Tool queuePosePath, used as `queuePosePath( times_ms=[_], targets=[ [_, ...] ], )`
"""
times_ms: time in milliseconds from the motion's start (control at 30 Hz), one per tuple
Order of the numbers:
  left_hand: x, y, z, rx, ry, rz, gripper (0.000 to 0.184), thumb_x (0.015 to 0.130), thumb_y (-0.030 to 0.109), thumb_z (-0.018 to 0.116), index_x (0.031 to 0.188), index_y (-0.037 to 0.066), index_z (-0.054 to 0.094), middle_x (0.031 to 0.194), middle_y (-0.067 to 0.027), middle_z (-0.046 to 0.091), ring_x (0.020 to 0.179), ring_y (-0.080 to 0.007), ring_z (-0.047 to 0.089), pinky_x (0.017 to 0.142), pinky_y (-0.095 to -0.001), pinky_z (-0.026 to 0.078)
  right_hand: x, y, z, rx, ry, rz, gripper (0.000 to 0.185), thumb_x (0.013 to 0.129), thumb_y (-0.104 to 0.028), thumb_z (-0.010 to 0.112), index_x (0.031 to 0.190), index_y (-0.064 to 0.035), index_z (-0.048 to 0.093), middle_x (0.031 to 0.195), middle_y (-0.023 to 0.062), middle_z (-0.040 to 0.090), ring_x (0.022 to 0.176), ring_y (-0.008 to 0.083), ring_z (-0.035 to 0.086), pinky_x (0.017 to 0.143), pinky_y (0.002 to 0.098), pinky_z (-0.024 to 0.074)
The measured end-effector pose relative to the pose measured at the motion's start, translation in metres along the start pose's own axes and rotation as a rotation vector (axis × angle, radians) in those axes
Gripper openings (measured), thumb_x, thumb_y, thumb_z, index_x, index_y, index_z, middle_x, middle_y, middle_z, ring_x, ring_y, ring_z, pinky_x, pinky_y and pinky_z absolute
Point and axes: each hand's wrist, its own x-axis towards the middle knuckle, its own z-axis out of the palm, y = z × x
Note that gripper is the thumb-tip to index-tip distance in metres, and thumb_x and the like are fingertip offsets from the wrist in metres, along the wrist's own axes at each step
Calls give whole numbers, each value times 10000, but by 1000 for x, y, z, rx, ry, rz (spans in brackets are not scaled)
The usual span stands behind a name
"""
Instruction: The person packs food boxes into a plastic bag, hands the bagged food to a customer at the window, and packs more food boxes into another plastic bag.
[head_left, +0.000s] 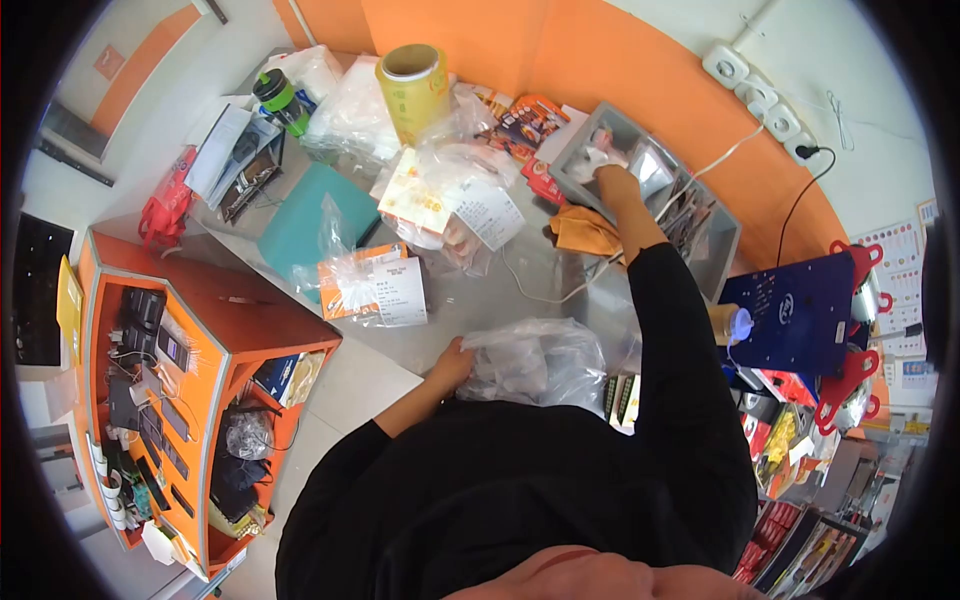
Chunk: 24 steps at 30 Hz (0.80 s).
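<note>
At the near edge of the metal table, my left hand is closed on the left edge of a clear plastic bag, which lies crumpled in front of my body. My right hand reaches into a grey divided bin at the back right. Its fingers point down among white items, and the fingertips are hidden. An orange-brown cloth lies beside that wrist. Two bagged packages stand farther back: one with a receipt, the other an orange box with a receipt on it.
A roll of plastic film stands at the back by the orange wall. A teal folder and a green bottle are to the left. A white cable crosses the table. A blue machine stands at the right.
</note>
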Motion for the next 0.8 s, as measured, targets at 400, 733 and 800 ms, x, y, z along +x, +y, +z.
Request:
queuePosePath(
  times_ms=[400,733,800],
  targets=[
    [16,-10,0,-70,-49,-16,490,937,318,519,1343,52,449,841,-59,575,681,-157,534,587,-318,452,-25,25,-56,335,411,43,175,740,-82,719,852,-43,590,980,122,607,911,336,600,766,421,504],
    [42,-9,-4,-83,-106,20,337,930,254,500,1207,64,515,868,-47,568,701,-163,532,603,-324,457,-265,-152,-50,1121,238,-344,234,746,51,666,931,-78,605,1028,114,608,974,290,602,863,375,479],
    [40,-5,-6,-111,-112,4,307,932,250,496,1177,67,522,857,-45,557,706,-160,527,600,-324,454,-290,-166,6,662,-298,-432,285,748,22,658,1015,-66,610,1092,135,615,1032,308,603,900,391,483]
  ],
)
